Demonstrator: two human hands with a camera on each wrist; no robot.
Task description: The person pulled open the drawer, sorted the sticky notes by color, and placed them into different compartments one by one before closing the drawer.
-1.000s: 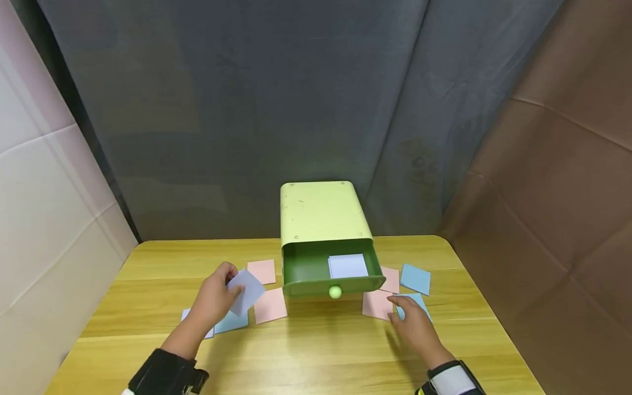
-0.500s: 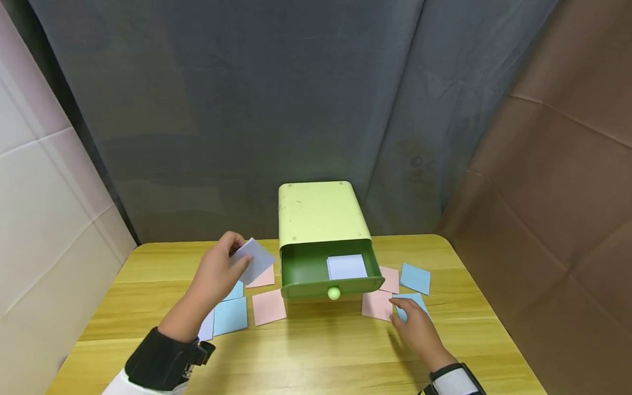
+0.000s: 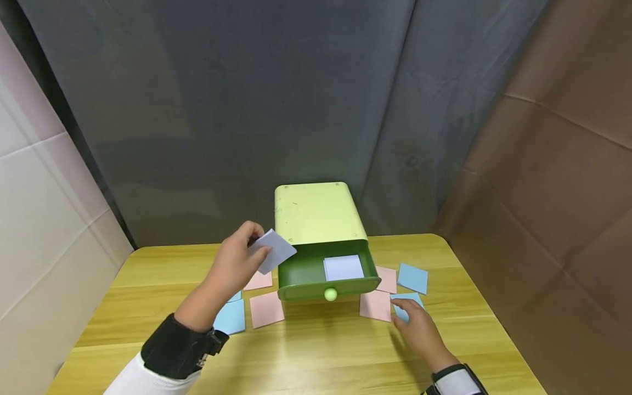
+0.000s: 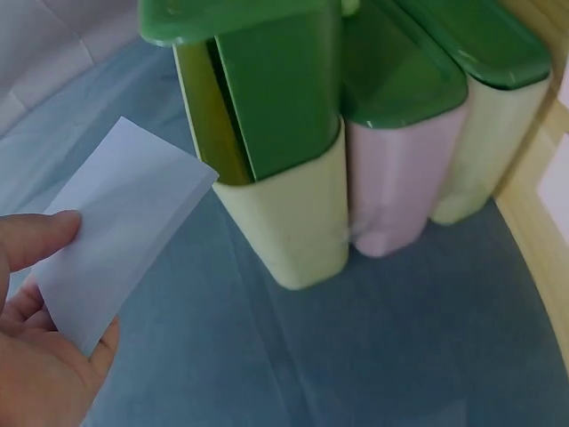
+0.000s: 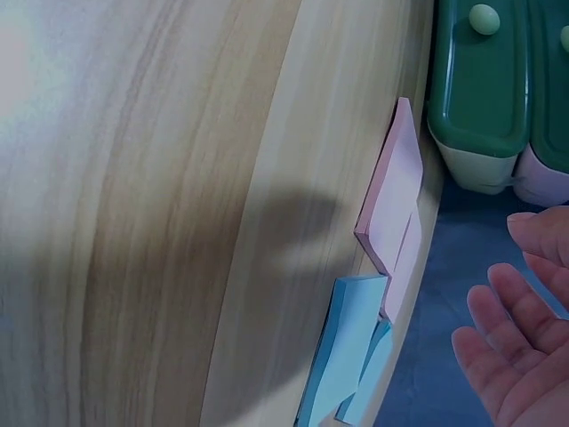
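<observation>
Lilac sticky-note pad (image 3: 274, 254) held in the air near the open green drawer's (image 3: 302, 274) left side. Left hand (image 3: 240, 258): grip clamped on the pad, thumb on one face, fingers behind. Right hand (image 3: 421, 333): grip apart, nothing held, near a blue pad (image 5: 354, 316). Judged light, bendable; best pinched across its thickness. No brand or writing legible.

My head view looks forward and down from well back, over the yellow wood-grain table (image 3: 316, 356) to the dark grey cloth backdrop (image 3: 257, 109). My left wrist view, close behind the left hand (image 4: 36, 374), faces the boxy pale-yellow-and-pink cabinet with green drawers (image 4: 289, 213); my right skims the table past the right hand (image 5: 533, 351). Both are rolled sideways; all three share cabinet and table.
</observation>
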